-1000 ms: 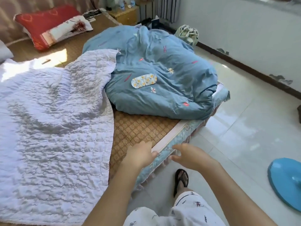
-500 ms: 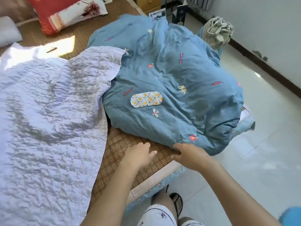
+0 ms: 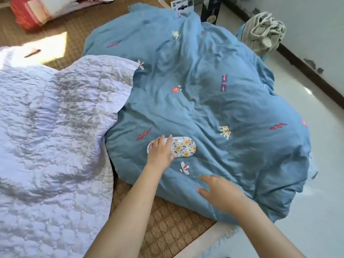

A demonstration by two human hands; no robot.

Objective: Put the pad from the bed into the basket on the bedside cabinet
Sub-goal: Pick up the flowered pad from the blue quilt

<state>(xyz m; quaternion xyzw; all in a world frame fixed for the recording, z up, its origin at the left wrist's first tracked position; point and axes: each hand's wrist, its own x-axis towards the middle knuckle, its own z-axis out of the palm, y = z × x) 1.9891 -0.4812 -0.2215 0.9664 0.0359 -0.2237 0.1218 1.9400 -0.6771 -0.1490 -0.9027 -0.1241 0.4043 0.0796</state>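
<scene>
Pad, oval with floral print, lies flat on the blue duvet, near the duvet's front edge. Left hand rests on the pad's left end, fingers spread flat over it, grip not closed around it. Right hand hovers open above the duvet, front-right of the pad, fingers apart, holding nothing. White quilt lies left of the duvet.

The pad is a small, long shape with round ends. It is white with little orange and yellow flowers on it. It lies flat on top of the puffy blue blanket on the bed, near the blanket's front edge. Its left end is hidden under a hand.
</scene>
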